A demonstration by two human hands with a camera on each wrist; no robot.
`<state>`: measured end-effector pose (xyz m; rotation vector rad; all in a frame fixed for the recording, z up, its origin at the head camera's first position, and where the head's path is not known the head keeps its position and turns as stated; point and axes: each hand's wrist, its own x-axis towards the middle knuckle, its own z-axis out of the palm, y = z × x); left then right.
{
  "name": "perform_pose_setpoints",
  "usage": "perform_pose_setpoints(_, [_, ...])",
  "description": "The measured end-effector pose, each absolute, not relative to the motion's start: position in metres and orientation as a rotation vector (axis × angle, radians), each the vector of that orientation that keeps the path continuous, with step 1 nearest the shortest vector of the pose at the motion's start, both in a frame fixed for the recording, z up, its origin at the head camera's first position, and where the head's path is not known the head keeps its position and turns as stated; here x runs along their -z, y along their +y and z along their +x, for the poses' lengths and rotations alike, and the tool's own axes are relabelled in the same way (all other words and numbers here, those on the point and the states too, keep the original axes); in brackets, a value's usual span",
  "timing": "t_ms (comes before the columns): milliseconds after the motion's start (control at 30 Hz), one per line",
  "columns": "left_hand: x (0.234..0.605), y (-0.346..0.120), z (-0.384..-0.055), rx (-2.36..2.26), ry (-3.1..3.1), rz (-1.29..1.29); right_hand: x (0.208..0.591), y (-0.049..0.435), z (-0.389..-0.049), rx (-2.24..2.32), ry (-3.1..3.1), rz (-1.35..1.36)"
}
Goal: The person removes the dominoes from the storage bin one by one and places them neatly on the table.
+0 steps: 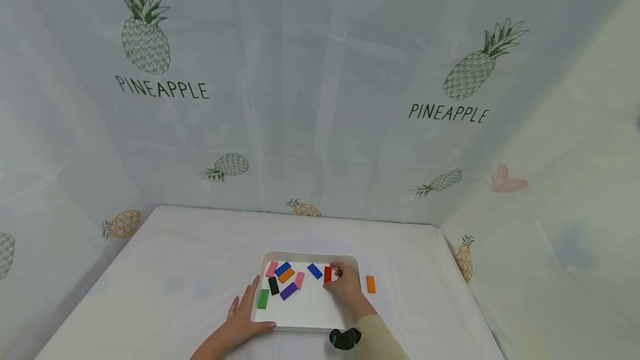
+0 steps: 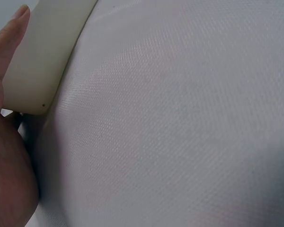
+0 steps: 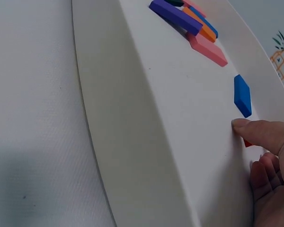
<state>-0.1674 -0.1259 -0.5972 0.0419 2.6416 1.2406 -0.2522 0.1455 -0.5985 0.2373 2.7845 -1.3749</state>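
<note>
A shallow white tray [image 1: 315,310] lies on the table with flat coloured blocks in it. My left hand [image 1: 240,320] steadies its near left corner, fingers extended along the left side and thumb at the front rim. In the left wrist view, a straight digit lies against the tray wall [image 2: 42,61]. Inside the right part, my right hand [image 1: 348,288] pinches a red block [image 1: 327,274] between thumb and forefinger. The right wrist view has most of the red block [image 3: 247,143] hidden behind the thumb. A blue block [image 1: 314,271] lies just left of it.
Toward the tray's left are pink, blue, orange, black, green [image 1: 263,299] and purple [image 1: 288,291] blocks. One orange block [image 1: 370,284] lies on the white tablecloth [image 1: 425,293] outside the right wall. A pineapple-print curtain [image 1: 320,99] hangs behind the table.
</note>
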Motion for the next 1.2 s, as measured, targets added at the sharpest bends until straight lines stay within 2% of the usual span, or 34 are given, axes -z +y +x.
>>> perform_pose_setpoints(500, [0.596,-0.125,-0.169,-1.263,2.65,0.098,0.598,0.149,-0.249,1.277,2.798,0.198])
perform_pose_setpoints(1200, [0.596,-0.125,-0.167,-1.27,2.654,0.091,0.572,0.163,-0.236,1.286,2.648,-0.15])
